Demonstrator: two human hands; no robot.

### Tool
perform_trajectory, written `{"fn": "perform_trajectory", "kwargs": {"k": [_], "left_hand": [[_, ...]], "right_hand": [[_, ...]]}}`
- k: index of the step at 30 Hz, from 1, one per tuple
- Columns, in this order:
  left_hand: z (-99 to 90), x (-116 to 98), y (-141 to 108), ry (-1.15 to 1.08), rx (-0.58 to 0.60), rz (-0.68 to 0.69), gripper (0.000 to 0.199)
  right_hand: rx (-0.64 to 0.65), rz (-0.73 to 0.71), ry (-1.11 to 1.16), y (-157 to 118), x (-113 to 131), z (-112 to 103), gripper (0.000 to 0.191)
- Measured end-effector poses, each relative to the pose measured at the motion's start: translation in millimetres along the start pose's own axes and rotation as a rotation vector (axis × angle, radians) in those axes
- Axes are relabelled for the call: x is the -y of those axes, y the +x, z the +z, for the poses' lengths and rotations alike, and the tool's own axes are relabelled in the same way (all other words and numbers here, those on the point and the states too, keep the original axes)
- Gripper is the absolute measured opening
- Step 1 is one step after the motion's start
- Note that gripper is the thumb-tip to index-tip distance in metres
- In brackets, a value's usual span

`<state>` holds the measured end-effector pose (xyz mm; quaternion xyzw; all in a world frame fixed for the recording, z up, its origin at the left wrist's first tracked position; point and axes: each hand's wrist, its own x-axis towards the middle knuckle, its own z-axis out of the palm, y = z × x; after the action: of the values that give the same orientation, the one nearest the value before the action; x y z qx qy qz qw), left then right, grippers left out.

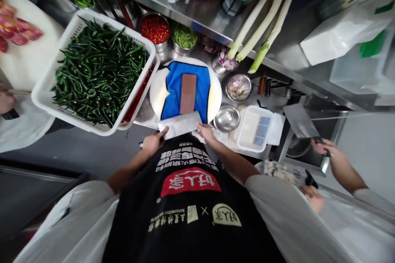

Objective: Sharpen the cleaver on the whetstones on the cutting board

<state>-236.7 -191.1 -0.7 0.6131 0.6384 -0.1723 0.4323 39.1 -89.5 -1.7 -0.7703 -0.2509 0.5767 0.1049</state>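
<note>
A broad steel cleaver point(179, 125) lies across the front of my body, over the near edge of a sharpening stone point(188, 92). My left hand point(153, 141) is closed on the cleaver's left end, thumb on the blade. At the other end, the fingers of my right hand point(205, 131) grip the blade's right corner. Which hand has the handle is hard to make out. The brown stone rests on a blue cloth point(203, 80), spread over a round white chopping board point(157, 94).
Left of the board stands a white basket point(148, 47) of green chillies. Bowls surround the board, including an empty steel bowl point(226, 118). Leeks point(259, 16) overhang the shelf. Another person's hand point(328, 150) holds a cleaver point(298, 121) at right; another hand point(6, 102) shows at left.
</note>
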Motion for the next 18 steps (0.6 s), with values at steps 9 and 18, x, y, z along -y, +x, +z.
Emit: {"fn": "perform_trajectory", "kwargs": {"k": [9, 18], "left_hand": [[-88.9, -5, 84, 0.109, -0.285, -0.018, 0.078], [-52.2, -6, 50, 0.059, -0.170, -0.022, 0.075]], "right_hand": [[-0.001, -0.149, 0.115, 80, 100, 20, 0.044], [-0.028, -0.115, 0.058, 53, 61, 13, 0.047]]}}
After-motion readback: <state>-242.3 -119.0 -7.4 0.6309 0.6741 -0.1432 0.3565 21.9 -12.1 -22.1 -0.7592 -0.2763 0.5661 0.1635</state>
